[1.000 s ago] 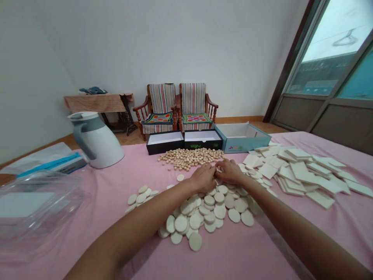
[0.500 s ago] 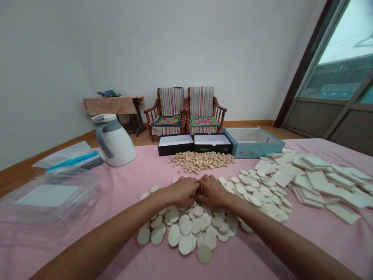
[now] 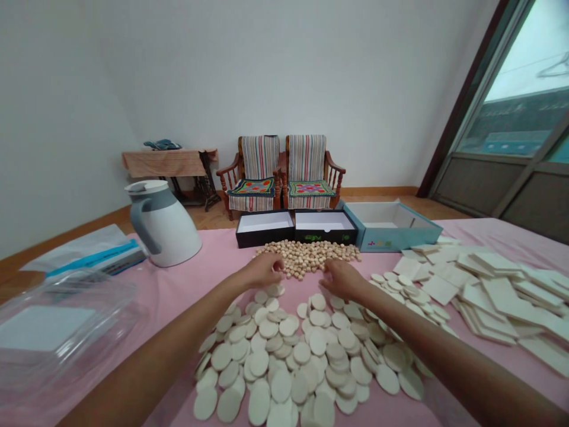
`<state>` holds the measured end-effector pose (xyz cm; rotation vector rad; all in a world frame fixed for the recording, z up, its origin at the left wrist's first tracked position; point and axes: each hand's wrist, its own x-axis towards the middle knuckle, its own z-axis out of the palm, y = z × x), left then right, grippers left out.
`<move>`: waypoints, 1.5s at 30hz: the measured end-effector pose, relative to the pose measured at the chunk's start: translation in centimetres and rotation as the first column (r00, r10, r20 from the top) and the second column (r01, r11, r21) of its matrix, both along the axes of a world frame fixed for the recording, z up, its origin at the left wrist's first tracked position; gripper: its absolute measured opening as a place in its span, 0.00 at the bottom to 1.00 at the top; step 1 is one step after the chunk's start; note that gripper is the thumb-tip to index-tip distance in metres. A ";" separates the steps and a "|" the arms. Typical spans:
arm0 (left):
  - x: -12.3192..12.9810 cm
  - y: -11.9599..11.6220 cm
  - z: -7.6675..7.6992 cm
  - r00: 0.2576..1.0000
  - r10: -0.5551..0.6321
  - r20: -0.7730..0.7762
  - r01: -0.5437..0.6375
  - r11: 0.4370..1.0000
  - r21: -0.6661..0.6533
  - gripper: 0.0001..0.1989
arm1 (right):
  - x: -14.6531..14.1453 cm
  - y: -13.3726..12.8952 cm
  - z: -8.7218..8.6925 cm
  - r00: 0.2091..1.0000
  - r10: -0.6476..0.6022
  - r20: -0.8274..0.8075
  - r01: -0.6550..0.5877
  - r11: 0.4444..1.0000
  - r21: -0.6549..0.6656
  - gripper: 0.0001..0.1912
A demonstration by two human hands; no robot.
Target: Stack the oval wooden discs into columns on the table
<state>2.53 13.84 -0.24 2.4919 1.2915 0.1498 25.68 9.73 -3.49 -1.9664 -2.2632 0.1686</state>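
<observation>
My left hand (image 3: 264, 270) is at the near left edge of a pile of small round wooden beads (image 3: 306, 256), its fingers loosely bent and nothing visible in them. On the near right side of the same pile, my right hand (image 3: 343, 279) is palm down with fingers curved inward, also with nothing visible in it. A gap separates the two hands, with beads and pink cloth between them. Below both wrists spreads a heap of pale round wooden discs (image 3: 281, 385), lying flat or overlapping. The undersides of my fingers are hidden.
Behind the beads stand two black boxes (image 3: 265, 237) and a light blue box (image 3: 391, 242). Square wooden tiles (image 3: 502, 284) lie at right. A white jug (image 3: 175, 231), a blue carton (image 3: 102, 261) and a clear plastic container (image 3: 102, 308) are at left, on the pink cloth (image 3: 213, 255).
My hands have separated and moved forward from the discs to the near edge of the beads. The view has tilted slightly, and more discs show below.
</observation>
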 end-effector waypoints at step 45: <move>6.1 1.5 -4.2 0.840 0.491 0.229 -0.364 0.824 -0.435 0.11 | -5.4 3.0 -1.6 0.828 -0.267 -0.493 0.188 0.961 -0.205 0.17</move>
